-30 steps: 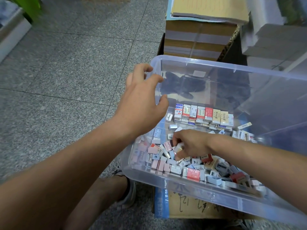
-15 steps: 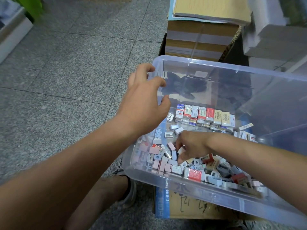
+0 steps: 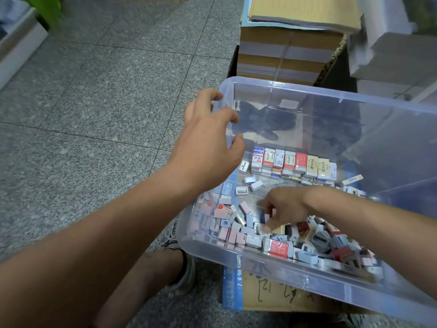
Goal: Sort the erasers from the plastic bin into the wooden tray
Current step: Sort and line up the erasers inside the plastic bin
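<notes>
Erasers (image 3: 279, 248) lie in a loose heap against the near wall of the clear plastic bin (image 3: 331, 95), with a neat row (image 3: 293, 162) farther in. The right hand (image 3: 283, 207) digs curled fingers into the heap; whether it pinches one is unclear. The left hand (image 3: 208, 143) hovers at the bin's left corner, fingers loosely spread, holding nothing.

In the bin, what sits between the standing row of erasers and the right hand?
Head view: mostly bare bin floor between the row of erasers and the right hand, with three small loose pieces lying toward its left side.
</notes>
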`<action>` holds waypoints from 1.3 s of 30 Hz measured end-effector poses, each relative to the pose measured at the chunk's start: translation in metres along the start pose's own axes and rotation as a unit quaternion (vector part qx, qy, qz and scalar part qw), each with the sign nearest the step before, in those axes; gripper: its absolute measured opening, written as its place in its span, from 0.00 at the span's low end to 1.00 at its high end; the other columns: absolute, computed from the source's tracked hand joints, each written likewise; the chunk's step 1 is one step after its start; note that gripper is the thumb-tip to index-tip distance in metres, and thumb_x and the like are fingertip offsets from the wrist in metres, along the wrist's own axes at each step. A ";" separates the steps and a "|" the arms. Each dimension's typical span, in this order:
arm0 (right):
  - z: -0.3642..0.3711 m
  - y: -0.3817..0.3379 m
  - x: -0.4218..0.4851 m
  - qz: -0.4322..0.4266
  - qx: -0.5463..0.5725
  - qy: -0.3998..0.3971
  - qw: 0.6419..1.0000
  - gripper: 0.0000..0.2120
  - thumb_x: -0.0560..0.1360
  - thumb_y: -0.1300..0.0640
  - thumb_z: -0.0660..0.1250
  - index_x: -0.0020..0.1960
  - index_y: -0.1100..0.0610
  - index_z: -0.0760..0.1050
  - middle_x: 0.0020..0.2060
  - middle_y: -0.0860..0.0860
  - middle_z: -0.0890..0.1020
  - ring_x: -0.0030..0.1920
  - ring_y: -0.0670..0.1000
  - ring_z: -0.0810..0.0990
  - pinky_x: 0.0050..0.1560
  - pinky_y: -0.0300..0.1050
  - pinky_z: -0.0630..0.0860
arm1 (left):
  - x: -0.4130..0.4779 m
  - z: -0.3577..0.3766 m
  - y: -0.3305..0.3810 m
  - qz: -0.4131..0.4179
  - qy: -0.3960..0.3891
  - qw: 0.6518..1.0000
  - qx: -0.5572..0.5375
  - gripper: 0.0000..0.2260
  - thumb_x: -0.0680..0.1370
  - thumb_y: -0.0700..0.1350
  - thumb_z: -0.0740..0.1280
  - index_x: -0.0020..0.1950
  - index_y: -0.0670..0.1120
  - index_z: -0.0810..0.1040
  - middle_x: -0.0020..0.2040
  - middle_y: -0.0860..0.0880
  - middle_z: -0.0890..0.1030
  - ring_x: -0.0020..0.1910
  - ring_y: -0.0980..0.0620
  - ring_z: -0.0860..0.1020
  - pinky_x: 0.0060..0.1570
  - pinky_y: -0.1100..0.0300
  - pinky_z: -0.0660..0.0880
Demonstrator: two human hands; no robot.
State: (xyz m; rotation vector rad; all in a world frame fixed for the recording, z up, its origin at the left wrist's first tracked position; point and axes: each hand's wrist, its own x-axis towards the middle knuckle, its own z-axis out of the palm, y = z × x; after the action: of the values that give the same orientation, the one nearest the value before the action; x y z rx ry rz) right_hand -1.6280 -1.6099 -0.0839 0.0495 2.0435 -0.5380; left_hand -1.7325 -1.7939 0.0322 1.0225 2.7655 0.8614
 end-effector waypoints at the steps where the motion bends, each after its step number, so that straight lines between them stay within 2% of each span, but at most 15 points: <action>1: 0.000 0.002 -0.001 -0.005 0.015 -0.004 1.000 0.19 0.73 0.38 0.74 0.53 0.52 0.80 0.48 0.54 0.85 0.37 0.53 0.85 0.41 0.49 0.83 | 0.000 0.000 0.000 0.000 0.001 1.000 0.000 0.11 0.80 0.50 0.68 0.61 0.49 0.79 0.74 0.51 0.62 0.73 0.50 0.61 0.61 0.60 0.65; 5: 0.003 0.004 -0.006 -0.032 0.094 0.039 0.994 0.20 0.69 0.40 0.78 0.49 0.54 0.78 0.44 0.50 0.83 0.38 0.56 0.85 0.41 0.53 0.83 | 0.000 0.000 0.000 0.001 0.001 1.000 0.001 0.12 0.80 0.50 0.68 0.61 0.49 0.79 0.74 0.50 0.62 0.73 0.50 0.61 0.62 0.60 0.64; 8: -0.001 0.002 -0.008 -0.041 0.144 0.091 0.985 0.19 0.70 0.42 0.78 0.47 0.55 0.77 0.35 0.43 0.78 0.32 0.45 0.78 0.35 0.43 0.77 | 0.000 0.000 0.001 0.003 0.002 1.000 0.001 0.11 0.80 0.50 0.68 0.61 0.49 0.79 0.74 0.50 0.62 0.73 0.50 0.61 0.62 0.60 0.64; 10: -0.005 -0.008 -0.006 -0.062 0.158 0.119 0.978 0.15 0.71 0.43 0.78 0.46 0.51 0.78 0.36 0.42 0.78 0.34 0.41 0.77 0.36 0.40 0.74 | 0.001 0.000 0.000 0.001 0.002 1.000 0.002 0.11 0.79 0.49 0.68 0.60 0.48 0.79 0.74 0.50 0.62 0.73 0.49 0.62 0.62 0.60 0.64; 12: -0.004 -0.021 0.000 -0.085 0.176 0.134 0.971 0.12 0.71 0.43 0.78 0.44 0.46 0.78 0.41 0.43 0.79 0.40 0.46 0.79 0.40 0.41 0.77 | 0.002 0.001 -0.001 0.004 0.006 1.000 0.003 0.11 0.79 0.49 0.68 0.60 0.48 0.79 0.73 0.49 0.63 0.72 0.48 0.62 0.61 0.60 0.64; 15: 0.004 -0.038 0.014 -0.093 0.186 0.164 0.964 0.11 0.72 0.45 0.77 0.44 0.47 0.78 0.42 0.45 0.79 0.40 0.53 0.82 0.40 0.46 0.81 | 0.002 0.001 0.000 0.005 0.002 1.000 0.000 0.11 0.79 0.49 0.68 0.59 0.48 0.79 0.73 0.49 0.63 0.72 0.49 0.62 0.61 0.60 0.64; 17: 0.011 -0.045 0.021 -0.088 0.161 0.209 0.960 0.11 0.74 0.47 0.76 0.47 0.53 0.79 0.41 0.48 0.81 0.41 0.53 0.82 0.43 0.48 0.79 | 0.002 0.000 0.000 0.003 0.001 1.000 -0.001 0.10 0.79 0.49 0.68 0.59 0.48 0.79 0.73 0.50 0.62 0.72 0.50 0.62 0.60 0.60 0.64; 19: 0.016 -0.050 0.024 -0.087 0.158 0.233 0.956 0.12 0.73 0.50 0.76 0.47 0.55 0.77 0.40 0.48 0.81 0.39 0.50 0.79 0.43 0.46 0.76 | 0.002 0.000 0.000 0.002 0.003 1.000 0.001 0.10 0.79 0.50 0.68 0.59 0.49 0.79 0.73 0.50 0.62 0.72 0.50 0.62 0.60 0.60 0.64; 22: 0.022 -0.055 0.026 -0.085 0.126 0.236 0.960 0.10 0.72 0.56 0.73 0.47 0.56 0.74 0.39 0.47 0.78 0.39 0.50 0.75 0.39 0.44 0.72 | 0.002 0.000 -0.001 0.002 0.005 1.000 0.002 0.10 0.79 0.50 0.68 0.59 0.49 0.79 0.73 0.50 0.62 0.72 0.50 0.62 0.60 0.59 0.65; 25: 0.020 -0.050 0.026 -0.078 0.151 0.224 0.960 0.10 0.74 0.56 0.73 0.45 0.54 0.71 0.39 0.48 0.77 0.38 0.50 0.76 0.32 0.38 0.72 | 0.002 0.001 -0.001 0.004 0.005 1.000 0.001 0.10 0.79 0.50 0.68 0.59 0.49 0.79 0.73 0.50 0.62 0.71 0.50 0.62 0.59 0.59 0.65; 28: 0.019 -0.047 0.028 -0.081 0.171 0.179 0.966 0.11 0.74 0.51 0.75 0.42 0.53 0.74 0.41 0.51 0.81 0.38 0.52 0.82 0.30 0.40 0.78 | 0.002 0.001 -0.001 0.005 0.008 1.000 0.000 0.10 0.79 0.50 0.68 0.58 0.49 0.79 0.73 0.50 0.62 0.71 0.50 0.62 0.58 0.59 0.65; 30: 0.018 -0.046 0.030 -0.077 0.126 0.172 0.974 0.14 0.75 0.48 0.75 0.37 0.52 0.73 0.36 0.50 0.81 0.34 0.51 0.81 0.31 0.42 0.77 | 0.002 0.001 -0.001 0.004 0.008 1.000 0.000 0.10 0.79 0.50 0.68 0.58 0.49 0.79 0.73 0.50 0.62 0.72 0.50 0.62 0.58 0.59 0.65; 33: 0.017 -0.043 0.032 -0.083 0.134 0.160 0.975 0.17 0.75 0.49 0.75 0.33 0.52 0.71 0.32 0.49 0.78 0.31 0.50 0.78 0.32 0.47 0.80 | 0.002 0.002 -0.001 0.005 0.008 1.000 -0.001 0.10 0.79 0.50 0.68 0.58 0.49 0.79 0.73 0.50 0.63 0.72 0.50 0.62 0.58 0.59 0.66; 36: 0.017 -0.040 0.032 -0.097 0.149 0.153 0.972 0.15 0.75 0.52 0.74 0.36 0.58 0.73 0.32 0.52 0.76 0.30 0.50 0.77 0.33 0.49 0.82 | 0.002 0.002 -0.002 0.006 0.007 1.000 -0.003 0.10 0.79 0.49 0.68 0.59 0.49 0.79 0.74 0.50 0.62 0.72 0.49 0.62 0.58 0.59 0.66; 39: 0.017 -0.038 0.030 -0.112 0.154 0.146 0.971 0.04 0.76 0.56 0.72 0.45 0.57 0.81 0.34 0.52 0.79 0.31 0.48 0.78 0.36 0.50 0.81 | 0.002 0.002 -0.002 0.004 0.005 1.000 -0.003 0.10 0.79 0.49 0.68 0.59 0.49 0.79 0.74 0.50 0.62 0.72 0.49 0.62 0.59 0.58 0.66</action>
State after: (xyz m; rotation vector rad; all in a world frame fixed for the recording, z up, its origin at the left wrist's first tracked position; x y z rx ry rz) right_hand -1.6394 -1.6562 -0.1027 0.0891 2.2455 -1.0398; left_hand -1.7345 -1.7924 0.0298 1.0312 2.7678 0.8764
